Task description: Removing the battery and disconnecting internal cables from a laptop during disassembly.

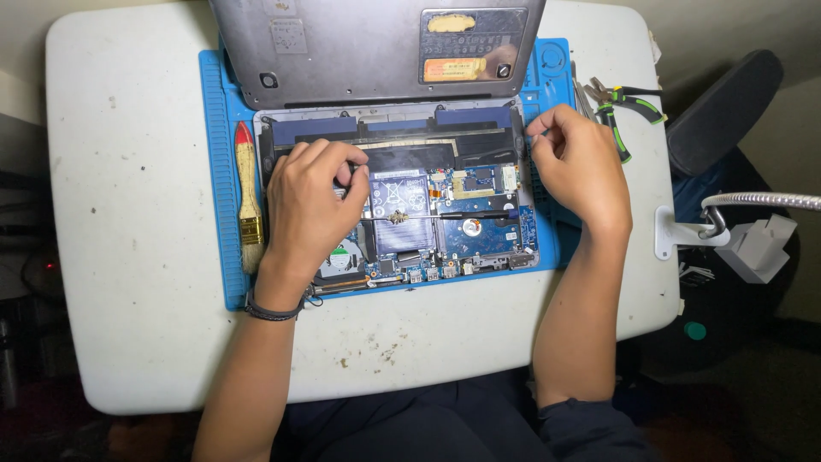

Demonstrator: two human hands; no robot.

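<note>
Two hands: both over the opened laptop [445, 222], mid-frame.
Left hand [312, 201]: fingers curled narrow, on the laptop's left interior.
Right hand [577, 167]: fingertips pinched at its upper right edge.

A rectangular dark label panel [473, 45] sits on the upturned grey laptop lid's right part, bearing a torn yellowish sticker patch [451, 23] above an orange-and-yellow strip label [454, 69]. A small square grey embossed label [288, 36] lies toward the lid's left.

Blue mat [221, 103], green-handled pliers [629, 107]
</note>
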